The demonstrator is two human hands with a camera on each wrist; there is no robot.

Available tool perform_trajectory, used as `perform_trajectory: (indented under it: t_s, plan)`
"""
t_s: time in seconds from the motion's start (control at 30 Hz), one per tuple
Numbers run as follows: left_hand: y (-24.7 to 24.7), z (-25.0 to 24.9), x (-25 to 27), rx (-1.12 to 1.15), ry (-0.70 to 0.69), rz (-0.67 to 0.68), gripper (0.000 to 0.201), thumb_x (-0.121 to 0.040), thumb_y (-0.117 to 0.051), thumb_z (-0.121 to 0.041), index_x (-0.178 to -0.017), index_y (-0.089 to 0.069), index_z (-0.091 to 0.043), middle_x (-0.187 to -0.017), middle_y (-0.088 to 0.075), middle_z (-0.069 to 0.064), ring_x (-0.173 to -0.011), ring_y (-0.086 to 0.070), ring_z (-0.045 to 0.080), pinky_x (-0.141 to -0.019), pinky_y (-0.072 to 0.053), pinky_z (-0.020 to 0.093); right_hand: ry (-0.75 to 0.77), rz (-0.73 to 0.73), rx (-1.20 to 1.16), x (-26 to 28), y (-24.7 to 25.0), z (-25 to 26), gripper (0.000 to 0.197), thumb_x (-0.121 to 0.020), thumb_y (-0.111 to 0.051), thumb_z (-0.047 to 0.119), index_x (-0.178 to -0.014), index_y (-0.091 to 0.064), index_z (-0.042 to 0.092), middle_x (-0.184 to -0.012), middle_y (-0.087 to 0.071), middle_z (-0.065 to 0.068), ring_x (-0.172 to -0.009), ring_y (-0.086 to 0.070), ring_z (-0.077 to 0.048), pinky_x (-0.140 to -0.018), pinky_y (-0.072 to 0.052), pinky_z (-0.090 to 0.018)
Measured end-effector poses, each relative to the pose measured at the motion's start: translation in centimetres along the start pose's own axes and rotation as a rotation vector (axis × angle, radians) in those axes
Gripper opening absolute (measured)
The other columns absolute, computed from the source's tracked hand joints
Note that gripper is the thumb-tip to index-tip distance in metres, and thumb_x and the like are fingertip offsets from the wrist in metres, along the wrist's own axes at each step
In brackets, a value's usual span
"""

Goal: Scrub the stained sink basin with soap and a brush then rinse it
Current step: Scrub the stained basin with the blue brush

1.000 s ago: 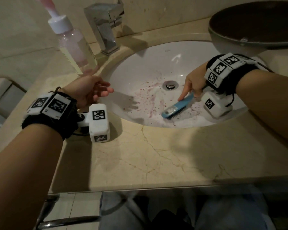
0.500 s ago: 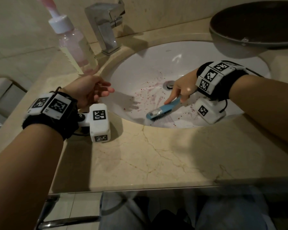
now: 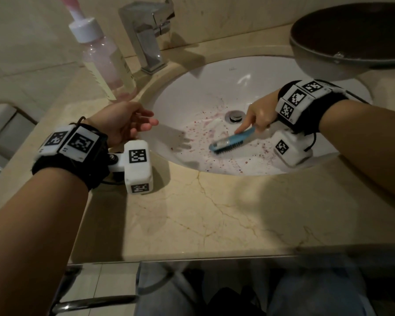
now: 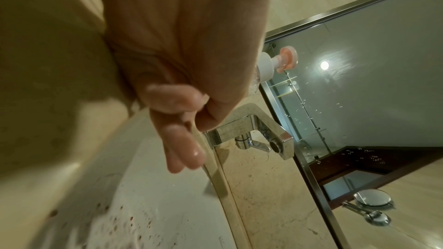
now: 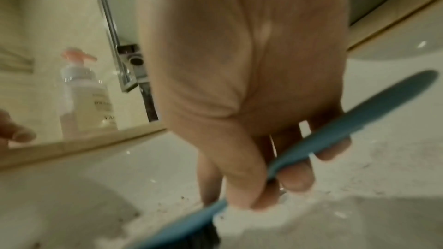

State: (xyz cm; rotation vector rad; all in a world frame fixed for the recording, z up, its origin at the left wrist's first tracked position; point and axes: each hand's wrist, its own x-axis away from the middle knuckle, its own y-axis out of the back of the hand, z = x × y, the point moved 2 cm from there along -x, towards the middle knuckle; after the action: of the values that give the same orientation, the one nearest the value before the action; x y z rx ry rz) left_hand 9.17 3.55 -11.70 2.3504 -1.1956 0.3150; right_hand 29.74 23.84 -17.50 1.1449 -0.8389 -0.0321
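Observation:
The white sink basin [image 3: 249,78] has pinkish-red speckles and smears on its near slope, around the drain [image 3: 235,115]. My right hand [image 3: 258,116] grips the handle of a blue brush [image 3: 230,142] with dark bristles, index finger laid along the handle, bristles down on the stained slope. In the right wrist view the fingers curl round the brush handle [image 5: 359,118] over the basin [image 5: 120,177]. My left hand [image 3: 126,120] hovers over the basin's left rim, fingers relaxed and holding nothing; the left wrist view shows its fingers [image 4: 182,139] above the speckled basin [image 4: 148,215].
A pump soap bottle [image 3: 105,62] stands on the beige marble counter [image 3: 214,213] at the back left. The chrome tap [image 3: 148,35] rises behind the basin. A dark round bowl [image 3: 351,35] overhangs the basin's right rear. A mirror [image 4: 359,82] lines the wall.
The right hand swept the brush leftward across the near slope, then back a little to the right. The left hand has stayed in place.

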Motion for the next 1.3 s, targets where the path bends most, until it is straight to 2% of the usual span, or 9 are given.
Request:
perform_trajectory:
  t_s: [0.1,0.3,0.43,0.53,0.67,0.87,0.97,1.1,1.3]
  plan:
    - [0.0,0.0,0.1,0.0,-0.002,0.001,0.025,-0.098,-0.03,-0.015,-0.081,-0.048,-0.014,-0.047,-0.066,-0.006,-0.03,-0.051,-0.002,-0.026,-0.025,0.005,-0.043,-0.143,0.095,0.0,0.2,-0.5,0.055,-0.088,-0.047,0.001,-0.129,-0.056,0.036,-0.064,-0.049,0.006,-0.055,-0.04,-0.01,-0.052,-0.034,-0.017]
    - [0.0,0.0,0.0,0.007,0.001,0.002,0.027,-0.099,-0.029,-0.018,-0.081,-0.049,-0.015,-0.047,-0.066,-0.006,-0.03,-0.052,-0.002,-0.026,-0.025,0.006,0.001,0.089,-0.021,0.3,-0.3,-0.5,0.055,-0.086,-0.053,0.002,-0.124,-0.059,0.041,-0.072,-0.054,0.002,-0.062,-0.042,-0.011,-0.063,-0.036,-0.022]
    - [0.0,0.0,0.1,0.01,-0.001,0.004,0.027,-0.1,-0.03,-0.019,-0.081,-0.048,-0.015,-0.047,-0.066,-0.006,-0.03,-0.052,-0.002,-0.026,-0.026,0.005,-0.095,-0.167,0.131,0.4,0.5,-0.8,0.052,-0.09,-0.046,0.001,-0.134,-0.053,0.027,-0.065,-0.046,0.007,-0.054,-0.039,-0.009,-0.039,-0.034,-0.006]
    - [0.0,0.0,0.1,0.005,-0.005,0.005,0.027,-0.1,-0.029,-0.018,-0.081,-0.048,-0.015,-0.047,-0.066,-0.006,-0.03,-0.051,-0.003,-0.026,-0.026,0.006,-0.139,-0.137,0.156,1.4,1.1,-0.9,0.051,-0.09,-0.048,0.001,-0.131,-0.055,0.029,-0.065,-0.047,0.01,-0.053,-0.038,-0.008,-0.03,-0.029,-0.002]
    - [0.0,0.0,0.1,0.008,0.005,0.006,0.027,-0.1,-0.029,-0.018,-0.082,-0.049,-0.015,-0.047,-0.066,-0.006,-0.03,-0.052,-0.002,-0.026,-0.025,0.005,-0.089,-0.017,0.053,0.8,0.4,-0.4,0.055,-0.086,-0.051,0.002,-0.129,-0.057,0.035,-0.065,-0.054,0.001,-0.055,-0.041,-0.012,-0.055,-0.038,-0.017]
    - [0.0,0.0,0.1,-0.001,-0.002,0.002,0.028,-0.1,-0.028,-0.02,-0.081,-0.048,-0.014,-0.047,-0.066,-0.006,-0.03,-0.051,-0.003,-0.026,-0.025,0.006,-0.074,-0.241,0.058,-0.7,0.4,1.0,0.05,-0.096,-0.042,0.005,-0.143,-0.041,0.02,-0.095,-0.051,-0.006,-0.075,-0.049,-0.022,-0.055,-0.035,-0.021]
    - [0.0,0.0,0.1,-0.002,-0.004,0.003,0.027,-0.1,-0.029,-0.017,-0.081,-0.048,-0.014,-0.047,-0.065,-0.006,-0.03,-0.051,-0.002,-0.025,-0.025,0.007,-0.115,-0.261,0.073,-0.6,0.2,0.5,0.043,-0.098,-0.043,0.017,-0.141,-0.045,0.013,-0.111,-0.058,-0.015,-0.092,-0.057,-0.03,-0.079,-0.043,-0.028]
    - [0.0,0.0,0.1,0.0,-0.002,0.007,0.026,-0.099,-0.029,-0.017,-0.081,-0.048,-0.014,-0.047,-0.065,-0.006,-0.03,-0.051,-0.002,-0.025,-0.025,0.007,-0.117,-0.165,0.014,-0.2,0.4,-0.7,0.044,-0.091,-0.048,0.003,-0.128,-0.059,0.024,-0.076,-0.057,0.004,-0.06,-0.046,-0.01,-0.053,-0.037,-0.012]
    - [0.1,0.1,-0.1,0.012,-0.006,0.007,0.026,-0.099,-0.028,-0.016,-0.082,-0.048,-0.014,-0.048,-0.066,-0.006,-0.03,-0.051,-0.002,-0.026,-0.025,0.006,0.014,0.265,-0.198,0.7,-0.6,-0.9,0.051,-0.087,-0.053,-0.005,-0.125,-0.061,0.027,-0.071,-0.061,0.001,-0.053,-0.051,-0.004,-0.056,-0.044,-0.013]
